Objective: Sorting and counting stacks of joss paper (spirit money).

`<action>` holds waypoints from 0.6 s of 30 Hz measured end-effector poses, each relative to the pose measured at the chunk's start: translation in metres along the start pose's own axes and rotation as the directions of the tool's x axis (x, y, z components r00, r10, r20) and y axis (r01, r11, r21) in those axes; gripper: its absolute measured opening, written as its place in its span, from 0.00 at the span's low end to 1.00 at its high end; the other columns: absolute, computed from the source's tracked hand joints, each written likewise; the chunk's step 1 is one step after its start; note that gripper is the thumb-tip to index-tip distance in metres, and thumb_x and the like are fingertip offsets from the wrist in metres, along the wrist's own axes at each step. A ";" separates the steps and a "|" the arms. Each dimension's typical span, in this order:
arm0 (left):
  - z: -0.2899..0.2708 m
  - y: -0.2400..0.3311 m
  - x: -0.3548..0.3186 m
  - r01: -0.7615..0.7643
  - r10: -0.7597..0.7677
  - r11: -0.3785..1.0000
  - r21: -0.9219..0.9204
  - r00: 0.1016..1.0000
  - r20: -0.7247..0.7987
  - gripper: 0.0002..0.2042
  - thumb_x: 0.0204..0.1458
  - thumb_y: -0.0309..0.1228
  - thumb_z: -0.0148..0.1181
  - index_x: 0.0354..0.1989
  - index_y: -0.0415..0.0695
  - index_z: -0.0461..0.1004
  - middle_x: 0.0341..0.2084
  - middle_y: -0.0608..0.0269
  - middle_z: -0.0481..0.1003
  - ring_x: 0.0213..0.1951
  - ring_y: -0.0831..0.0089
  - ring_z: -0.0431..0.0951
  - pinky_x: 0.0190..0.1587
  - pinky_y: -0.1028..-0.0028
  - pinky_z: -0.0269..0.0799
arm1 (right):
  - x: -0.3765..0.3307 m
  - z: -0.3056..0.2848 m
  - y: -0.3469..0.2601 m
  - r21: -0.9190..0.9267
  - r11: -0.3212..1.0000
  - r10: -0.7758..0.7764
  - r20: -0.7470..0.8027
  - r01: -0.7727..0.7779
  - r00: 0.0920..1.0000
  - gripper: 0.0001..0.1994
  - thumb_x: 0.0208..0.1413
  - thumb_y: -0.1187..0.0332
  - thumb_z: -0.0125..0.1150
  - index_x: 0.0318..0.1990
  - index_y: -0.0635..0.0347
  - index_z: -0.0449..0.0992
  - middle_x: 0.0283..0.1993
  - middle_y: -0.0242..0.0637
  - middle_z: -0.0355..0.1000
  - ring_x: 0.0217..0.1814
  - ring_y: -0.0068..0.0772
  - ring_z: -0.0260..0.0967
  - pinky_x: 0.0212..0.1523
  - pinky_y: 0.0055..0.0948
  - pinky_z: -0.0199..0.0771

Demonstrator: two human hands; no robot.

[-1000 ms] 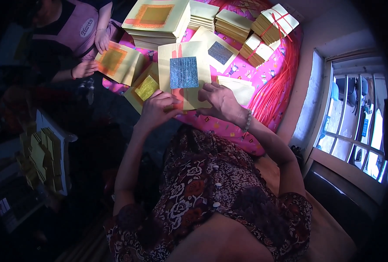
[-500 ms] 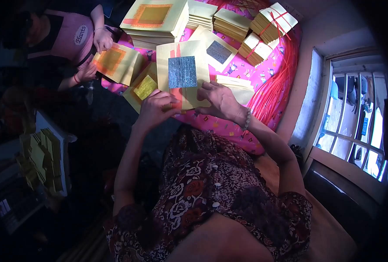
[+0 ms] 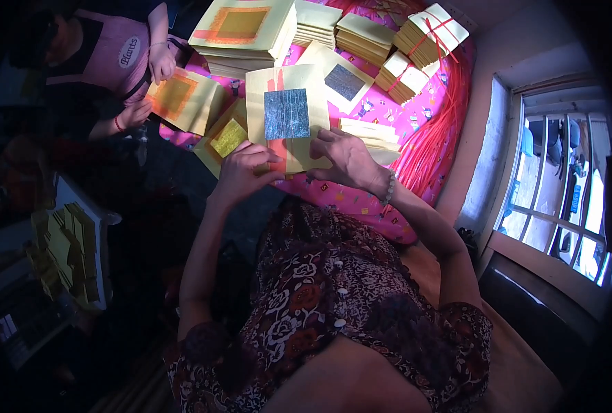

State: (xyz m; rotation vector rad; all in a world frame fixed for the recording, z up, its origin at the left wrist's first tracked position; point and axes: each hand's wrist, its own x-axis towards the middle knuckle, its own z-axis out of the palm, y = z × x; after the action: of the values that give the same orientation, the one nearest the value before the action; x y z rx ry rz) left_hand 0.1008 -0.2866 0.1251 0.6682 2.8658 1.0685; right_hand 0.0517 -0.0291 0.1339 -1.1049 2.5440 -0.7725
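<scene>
I hold a yellowish paper sheet with a silver foil square [image 3: 286, 113] over the pink patterned table cover [image 3: 426, 110]. My left hand [image 3: 240, 172] grips its lower left edge. Its lower right corner is pinched by my right hand [image 3: 347, 157], which wears a bead bracelet. Beneath it lies a sheet with a gold foil square [image 3: 228, 138]. Another silver-square sheet [image 3: 344, 81] lies just beyond.
A tall stack of gold-square sheets [image 3: 240, 31] and several tied bundles [image 3: 430, 31] stand at the back. Another person in a pink apron handles a gold-square sheet [image 3: 175, 96] at the left. A rack of folded gold papers [image 3: 65, 258] is at lower left, a window [image 3: 560, 199] at right.
The sheet in my hands has stayed nearly in place. The other person's hands have shifted on their gold-square sheet at the left.
</scene>
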 end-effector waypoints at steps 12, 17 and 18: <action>0.000 -0.003 0.002 0.019 -0.019 1.000 -0.016 1.000 0.006 0.12 0.38 0.35 0.73 0.30 0.46 0.80 0.32 0.68 0.79 0.36 0.66 0.77 0.40 0.69 0.73 | 0.000 -0.007 -0.004 -0.020 0.998 -0.052 0.001 0.052 0.999 0.22 0.41 0.56 0.71 0.39 0.58 0.72 0.40 0.40 0.68 0.46 0.44 0.70 0.46 0.38 0.72; -0.003 0.001 0.004 -0.016 0.015 0.999 0.033 1.000 0.019 0.14 0.36 0.37 0.74 0.31 0.46 0.80 0.31 0.68 0.78 0.35 0.66 0.77 0.39 0.68 0.74 | 0.000 -0.006 -0.002 -0.039 0.997 -0.063 0.006 0.063 0.998 0.23 0.40 0.56 0.71 0.40 0.59 0.71 0.40 0.40 0.68 0.46 0.43 0.70 0.47 0.38 0.72; -0.001 0.001 0.004 -0.016 0.016 0.999 0.032 1.000 0.020 0.14 0.36 0.37 0.74 0.31 0.46 0.80 0.31 0.68 0.78 0.35 0.66 0.77 0.39 0.68 0.74 | 0.001 -0.006 -0.002 -0.033 0.997 -0.062 0.005 0.063 0.998 0.23 0.40 0.56 0.71 0.40 0.59 0.71 0.40 0.40 0.68 0.46 0.43 0.70 0.47 0.38 0.72</action>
State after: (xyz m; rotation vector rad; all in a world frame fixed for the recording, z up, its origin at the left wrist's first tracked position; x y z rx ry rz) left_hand 0.0974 -0.2854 0.1272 0.7007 2.8720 1.0138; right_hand 0.0504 -0.0289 0.1399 -1.2004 2.5390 -0.7451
